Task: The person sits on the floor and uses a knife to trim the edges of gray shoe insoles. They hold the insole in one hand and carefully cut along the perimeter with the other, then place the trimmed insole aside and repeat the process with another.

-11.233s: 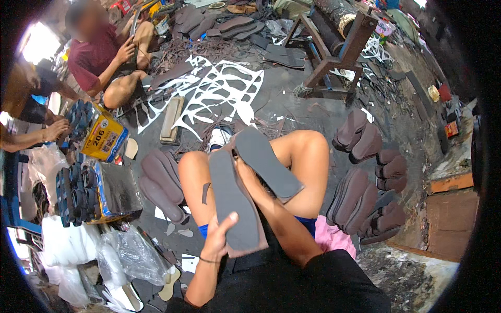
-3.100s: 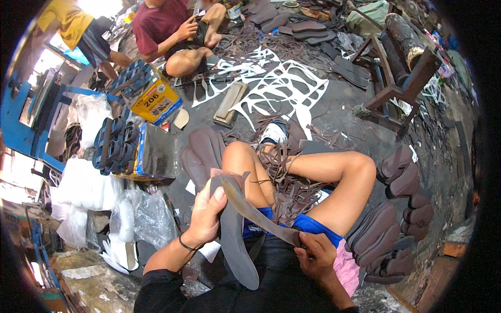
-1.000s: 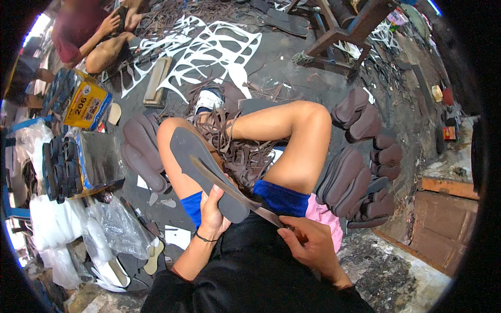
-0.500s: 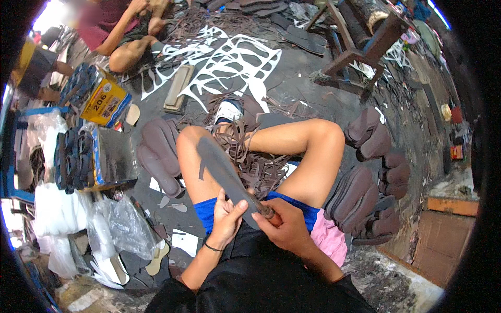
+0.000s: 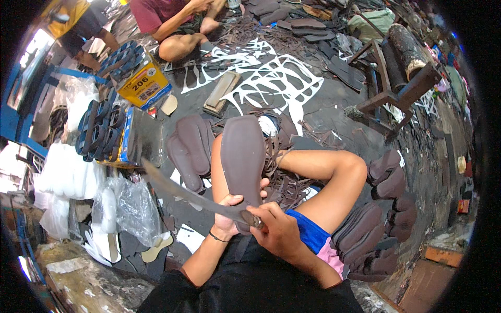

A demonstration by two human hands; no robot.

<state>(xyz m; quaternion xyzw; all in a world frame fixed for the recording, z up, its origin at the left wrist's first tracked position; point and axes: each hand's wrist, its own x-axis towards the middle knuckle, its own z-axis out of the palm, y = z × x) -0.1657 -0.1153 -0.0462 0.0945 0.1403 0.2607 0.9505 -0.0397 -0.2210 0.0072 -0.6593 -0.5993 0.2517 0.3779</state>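
A dark brown shoe sole (image 5: 242,151) stands out from my left hand (image 5: 225,219), which grips its narrower lower end, thumb on one side and fingertips showing on the other. Its broad flat face is toward me. In my right hand (image 5: 277,232) is a knife (image 5: 180,188), its long curved blade pointing left and crossing over my left hand and the lower end of the sole. The fingers of my right hand mostly cover the handle. Brown trimmed strips (image 5: 289,193) lie heaped between my legs.
Stacked brown soles lie left (image 5: 190,148) and right (image 5: 360,229) of my legs. White cut-out sheet scraps (image 5: 282,81) and a worn block (image 5: 222,91) are ahead. Sandals (image 5: 99,130) and boxes stand left, a metal frame (image 5: 386,99) right. Another person (image 5: 175,31) sits at the far left.
The sole has turned from slanting left to nearly upright, with its flat face showing. The knife has swung from along the sole to pointing left across it. The hanging strip no longer shows.
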